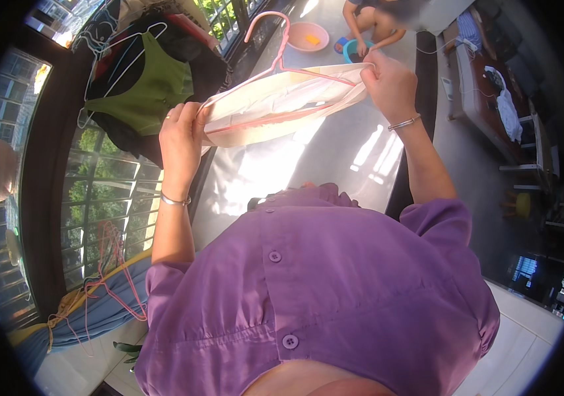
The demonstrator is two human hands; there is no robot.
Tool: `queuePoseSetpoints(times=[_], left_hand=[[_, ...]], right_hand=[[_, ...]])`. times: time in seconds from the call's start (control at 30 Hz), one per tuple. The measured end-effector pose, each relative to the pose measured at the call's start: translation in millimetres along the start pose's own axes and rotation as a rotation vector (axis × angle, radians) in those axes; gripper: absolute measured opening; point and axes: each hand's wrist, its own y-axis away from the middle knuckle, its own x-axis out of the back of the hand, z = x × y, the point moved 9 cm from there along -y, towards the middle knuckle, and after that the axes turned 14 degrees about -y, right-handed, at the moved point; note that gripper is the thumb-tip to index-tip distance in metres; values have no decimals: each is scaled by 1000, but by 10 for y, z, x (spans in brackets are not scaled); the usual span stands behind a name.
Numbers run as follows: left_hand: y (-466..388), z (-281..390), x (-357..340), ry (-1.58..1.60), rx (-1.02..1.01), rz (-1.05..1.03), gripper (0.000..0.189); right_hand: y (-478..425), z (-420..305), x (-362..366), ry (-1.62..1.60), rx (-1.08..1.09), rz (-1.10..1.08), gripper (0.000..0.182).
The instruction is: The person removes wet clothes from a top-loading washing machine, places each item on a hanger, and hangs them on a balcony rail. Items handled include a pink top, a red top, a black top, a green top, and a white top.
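Both my hands are raised before me, holding a pale, thin garment (262, 129) by its two ends, with a pink wire hanger (279, 52) inside its opening. My left hand (181, 143) pinches the garment at the hanger's left end, thumb against the fabric. At the other end, my right hand (391, 86) grips the cloth in a closed fist by the hanger's right corner. The hook points up and away from me, free of any rail. Fabric stretches fairly taut between the hands, and the lower bar of the hanger shows through its opening.
At left, a green top (148, 94) and dark clothes hang by a barred window. More pink hangers (118, 277) hang near a blue curtain (113, 297). Ahead are a pink basin (307, 37) and a crouching person with hands in a teal basin (354, 51). Furniture (480, 84) stands right.
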Motion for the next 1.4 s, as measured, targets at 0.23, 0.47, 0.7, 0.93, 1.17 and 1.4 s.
queuePoseSetpoints(times=[0.23, 0.47, 0.7, 0.93, 1.17, 1.4], left_hand=[[-61, -29, 83, 121, 25, -30, 19], [31, -394, 110, 251, 197, -91, 21], [263, -952, 264, 511, 354, -153, 37], [1201, -2033, -134, 1069, 726, 37, 25], [1270, -2349, -154, 1019, 763, 113, 27], [1094, -2839, -208, 947, 950, 281, 28]], right_hand=[[55, -60, -47, -516, 71, -170, 19], [320, -24, -345, -520, -9, -381, 17], [299, -152, -664, -564, 32, -310, 15], [-341, -526, -1590, -727, 63, -311, 21], [-1388, -1149, -2494, -623, 231, -355, 21], [-2508, -1720, -3194, -635, 404, -421, 27]])
